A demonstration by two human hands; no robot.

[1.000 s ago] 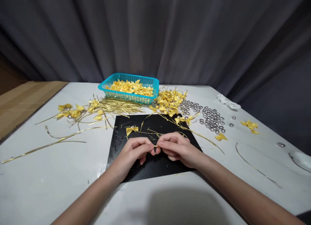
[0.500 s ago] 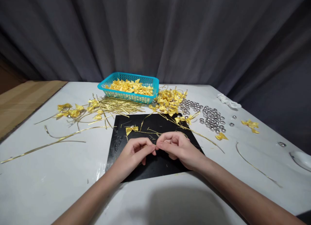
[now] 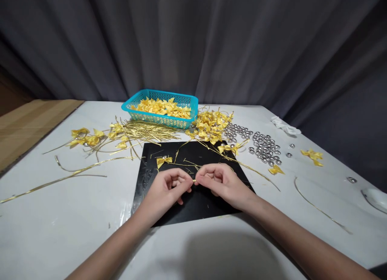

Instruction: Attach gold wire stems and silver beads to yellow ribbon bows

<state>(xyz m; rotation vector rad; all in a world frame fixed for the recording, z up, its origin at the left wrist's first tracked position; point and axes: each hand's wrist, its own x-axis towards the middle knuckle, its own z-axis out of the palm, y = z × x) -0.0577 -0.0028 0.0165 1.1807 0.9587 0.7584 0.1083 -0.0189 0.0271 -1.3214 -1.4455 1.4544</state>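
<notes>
My left hand (image 3: pixel 169 188) and my right hand (image 3: pixel 223 185) meet fingertip to fingertip over a black mat (image 3: pixel 196 210). Each is closed in a pinch on a gold cord (image 3: pixel 194 180), of which only a short bit shows between the fingertips; the rest is hidden by the fingers. Just beyond the left hand, a yellow ribbon bow (image 3: pixel 164 161) with a silver bead lies on the mat. Thin gold strands and clippings are scattered around it.
Behind the mat stands a blue basket (image 3: pixel 160 119) of yellow bows, with a bundle of gold cords (image 3: pixel 148 130) before it. Right of it are a pile of bows (image 3: pixel 211 124) and many silver beads (image 3: pixel 266 147). A crumpled white tissue (image 3: pixel 286 126) lies farther right.
My fingertips have drawn slightly apart, and a little more of the gold cord shows between them. Everything else on the table stays where it was.
</notes>
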